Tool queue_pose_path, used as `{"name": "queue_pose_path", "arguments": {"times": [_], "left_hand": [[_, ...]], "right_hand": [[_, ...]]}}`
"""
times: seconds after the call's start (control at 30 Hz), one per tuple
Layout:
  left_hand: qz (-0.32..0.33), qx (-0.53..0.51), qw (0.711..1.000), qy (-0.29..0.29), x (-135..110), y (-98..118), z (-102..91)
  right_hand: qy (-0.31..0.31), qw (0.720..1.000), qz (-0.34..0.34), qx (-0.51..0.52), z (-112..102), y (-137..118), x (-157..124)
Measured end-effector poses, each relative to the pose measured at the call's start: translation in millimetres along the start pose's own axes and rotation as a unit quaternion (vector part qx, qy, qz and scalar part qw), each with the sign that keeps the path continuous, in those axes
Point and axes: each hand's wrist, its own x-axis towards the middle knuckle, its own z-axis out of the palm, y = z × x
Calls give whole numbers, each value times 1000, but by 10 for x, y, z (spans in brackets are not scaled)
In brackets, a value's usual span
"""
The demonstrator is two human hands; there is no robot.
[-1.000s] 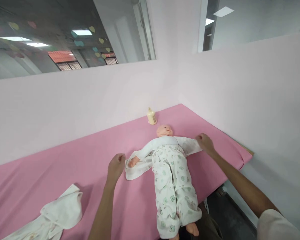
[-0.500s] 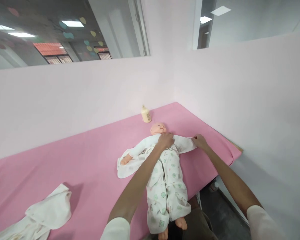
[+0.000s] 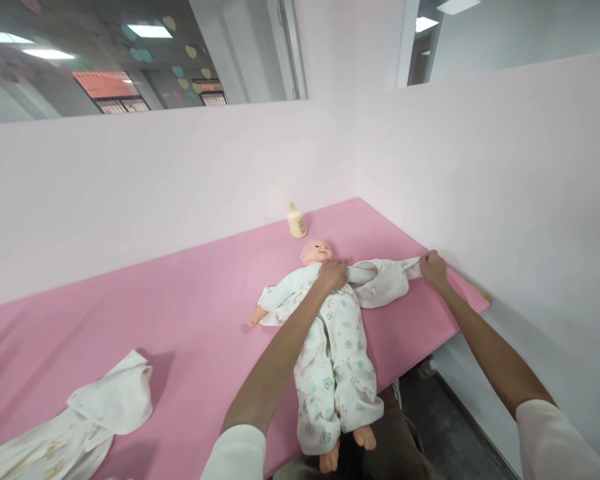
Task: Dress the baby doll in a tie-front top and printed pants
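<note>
The doll point(image 3: 316, 252) is lying on its back on the pink table cover point(image 3: 205, 293), its head pointing away from the person and its bare feet showing beyond the cuffs of its printed trousers point(image 3: 355, 353). It is also wearing a white undershirt point(image 3: 294, 283), and a loose white garment point(image 3: 385, 283) is spreading out from beneath it on both sides.

The left hand point(image 3: 333, 275) is resting on the doll's upper chest, just below the chin — the fingers are curling over, but I cannot tell whether they are gripping cloth or only pressing. The left forearm point(image 3: 277, 367) is crossing above the doll's body.

Out beyond the doll's shoulder, on the person's right, the right hand point(image 3: 433, 268) is holding the narrow end of the garment, its fingers pinching the cloth tightly together. The garment is stretching from there to a wider, bunched part just beside the doll, and the doll's arm on that side is lying against it. The arm on the doll's other side is pointing outward, its hand extending past the garment.

Behind the doll's head, a cream-coloured bottle point(image 3: 297, 222) is standing upright — near the wall point(image 3: 180, 173). To the person's left, well apart from the doll, a heap of white clothing point(image 3: 105, 407) is lying on the cover.
</note>
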Motion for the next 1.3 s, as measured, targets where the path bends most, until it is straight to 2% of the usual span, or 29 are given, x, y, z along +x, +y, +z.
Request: {"name": "queue_pose_path", "arguments": {"times": [0.17, 0.3, 0.47, 0.6, 0.87, 1.1, 1.3], "left_hand": [[14, 17, 1000, -3, 139, 185, 114], [82, 11, 997, -2, 259, 379, 231], [106, 8, 994, 14, 322, 488, 333], [99, 5, 995, 22, 310, 486, 335], [75, -29, 996, 49, 234, 528, 270], [47, -75, 995, 56, 246, 492, 252], [46, -116, 990, 72, 255, 402, 213]], "right_hand": [[-34, 996, -63, -43, 317, -258, -365], [-132, 981, -120, -73, 430, -611, -638], [-135, 979, -117, -98, 481, -858, -781], [-147, 977, -123, -89, 419, -812, -751], [-123, 989, -70, -34, 220, -479, -667], [-84, 996, -33, 14, 359, -326, -574], [-78, 995, -37, 56, 473, -227, -526]]}}
